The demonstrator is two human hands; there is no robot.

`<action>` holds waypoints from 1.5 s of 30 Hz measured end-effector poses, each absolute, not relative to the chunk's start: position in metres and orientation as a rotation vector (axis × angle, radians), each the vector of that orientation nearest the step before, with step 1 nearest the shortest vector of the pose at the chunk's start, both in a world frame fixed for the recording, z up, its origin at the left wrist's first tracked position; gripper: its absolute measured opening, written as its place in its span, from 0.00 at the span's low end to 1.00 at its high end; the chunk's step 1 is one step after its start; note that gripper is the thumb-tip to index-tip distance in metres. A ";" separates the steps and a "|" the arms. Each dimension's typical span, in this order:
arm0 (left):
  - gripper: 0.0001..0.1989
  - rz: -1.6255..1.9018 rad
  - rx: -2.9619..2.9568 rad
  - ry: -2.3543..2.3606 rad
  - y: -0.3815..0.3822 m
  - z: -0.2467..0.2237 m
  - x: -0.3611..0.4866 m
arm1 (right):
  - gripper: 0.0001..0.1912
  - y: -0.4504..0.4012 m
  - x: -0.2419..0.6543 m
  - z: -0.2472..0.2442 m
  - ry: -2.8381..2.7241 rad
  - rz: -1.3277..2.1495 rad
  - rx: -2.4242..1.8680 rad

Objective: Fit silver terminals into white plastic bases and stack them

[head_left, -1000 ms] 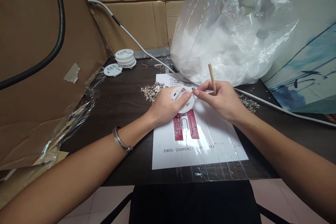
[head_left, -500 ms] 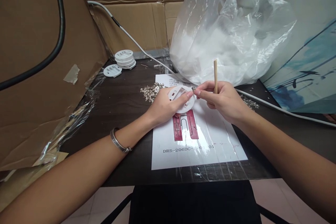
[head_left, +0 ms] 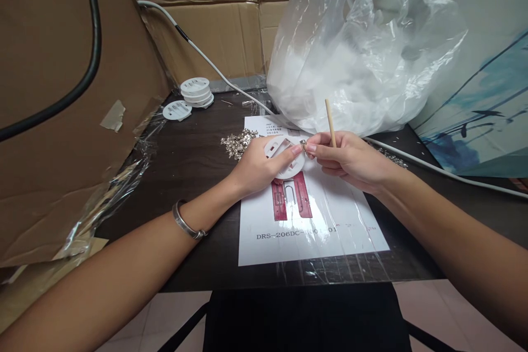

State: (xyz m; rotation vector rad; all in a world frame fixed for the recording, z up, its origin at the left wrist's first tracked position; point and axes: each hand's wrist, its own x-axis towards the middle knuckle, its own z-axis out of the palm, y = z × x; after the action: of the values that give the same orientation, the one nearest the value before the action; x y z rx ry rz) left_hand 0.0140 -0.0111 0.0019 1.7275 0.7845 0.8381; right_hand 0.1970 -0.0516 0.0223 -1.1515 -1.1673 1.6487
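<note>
My left hand point(head_left: 262, 164) is closed on a round white plastic disc point(head_left: 293, 168) with slots, its thumb lying across the face. At the disc's right edge, my right hand point(head_left: 344, 159) pinches a small metal piece point(head_left: 303, 144) between thumb and index finger. A thin wooden stick point(head_left: 330, 121) stands up out of the same hand, tilted slightly left. Beneath the hands lies a white printed sheet point(head_left: 268, 250) with a red picture. Small metal parts point(head_left: 237, 144) are heaped just left of the disc.
Several white discs point(head_left: 196, 91) are stacked at the back left. A large clear bag of white pieces point(head_left: 350, 77) fills the back right. More metal parts point(head_left: 391, 159) lie by a white cable point(head_left: 437, 169). Cardboard walls point(head_left: 214, 33) enclose the table's left and back.
The wooden stick has tilted to the left as my right hand turned a little. The small metal piece shows more clearly between the fingertips. My left hand and the disc have hardly moved.
</note>
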 end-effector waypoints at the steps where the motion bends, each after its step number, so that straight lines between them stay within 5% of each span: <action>1: 0.17 0.834 1.729 0.785 -0.011 0.002 0.014 | 0.16 -0.052 0.197 0.023 -1.171 1.659 -1.152; 10: 0.15 0.821 1.680 0.776 -0.011 0.002 0.014 | 0.10 -0.052 0.195 0.022 -1.126 1.500 -1.273; 23: 0.18 0.784 1.674 0.749 -0.012 0.003 0.013 | 0.19 -0.053 0.193 0.027 -1.090 1.583 -1.303; 38: 0.18 0.804 1.594 0.845 -0.012 0.003 0.016 | 0.11 -0.051 0.196 0.020 -1.198 1.501 -1.274; 45: 0.21 0.778 1.478 0.828 -0.009 0.001 0.015 | 0.09 -0.055 0.193 0.017 -1.576 0.807 -1.321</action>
State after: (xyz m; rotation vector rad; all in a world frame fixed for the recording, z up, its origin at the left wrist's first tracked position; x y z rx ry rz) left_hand 0.0150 -0.0092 0.0006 1.4775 0.8276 0.7781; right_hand 0.1932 -0.0547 0.0170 -1.3205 -1.5759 0.8069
